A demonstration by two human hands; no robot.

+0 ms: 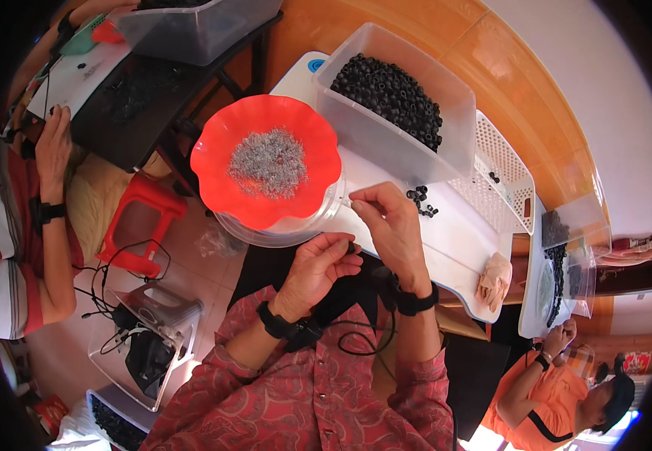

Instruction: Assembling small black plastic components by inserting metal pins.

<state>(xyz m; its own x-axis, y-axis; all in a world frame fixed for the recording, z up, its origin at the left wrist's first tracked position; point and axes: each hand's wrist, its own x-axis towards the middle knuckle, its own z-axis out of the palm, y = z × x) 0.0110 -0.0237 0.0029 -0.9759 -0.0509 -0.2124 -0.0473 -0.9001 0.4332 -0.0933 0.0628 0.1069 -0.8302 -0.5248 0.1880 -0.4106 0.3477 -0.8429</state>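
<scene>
My left hand [317,272] is closed, with a small black part [352,247] between thumb and fingers. It looks like the black ring-shaped pieces [386,94] heaped in the clear plastic bin. Up and to the right of it, my right hand [390,225] is closed in a pinch by the table edge. Whatever its fingertips hold is too small to make out. Left of that pinch, a red wavy-rimmed dish [213,173] carries a pile of tiny silvery metal pieces [269,162]. The dish rests over a clear round container [266,237]. Several loose black pieces [421,200] lie beyond my right hand.
A white perforated basket [491,180] stands right of the bin on the white table [454,240], with a crumpled cloth [494,282] at its near end. A red stool [134,225] and cables are at left. Other people work at left and at lower right.
</scene>
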